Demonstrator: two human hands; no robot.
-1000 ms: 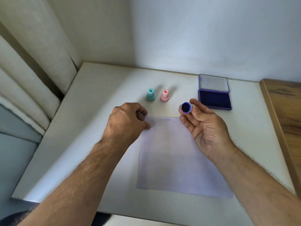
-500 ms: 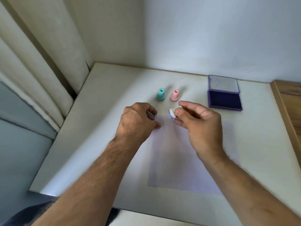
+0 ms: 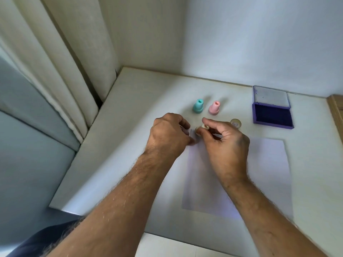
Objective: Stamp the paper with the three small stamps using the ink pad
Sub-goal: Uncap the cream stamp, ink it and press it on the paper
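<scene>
Two bare forearms reach over your white table (image 3: 115, 138). Near you lies the paper (image 3: 267, 164). At its far left corner your left hand (image 3: 167, 134) rests with fingers curled; whether it holds anything you cannot tell. Your right hand (image 3: 224, 145) pinches a small stamp (image 3: 201, 129) above that corner. Farther stand the teal stamp (image 3: 198, 106) and pink stamp (image 3: 214, 107), a small cap (image 3: 235, 123), and right, the open ink pad (image 3: 272, 113). Curtains (image 3: 55, 52) hang left.

I counted 3 small stamps: teal stamp (image 3: 198, 106), pink stamp (image 3: 214, 107), third stamp (image 3: 201, 129) pinched in right hand (image 3: 223, 145). 1 ink pad (image 3: 272, 110), 1 paper (image 3: 263, 169), 1 round cap (image 3: 235, 123), 2 hands.
</scene>
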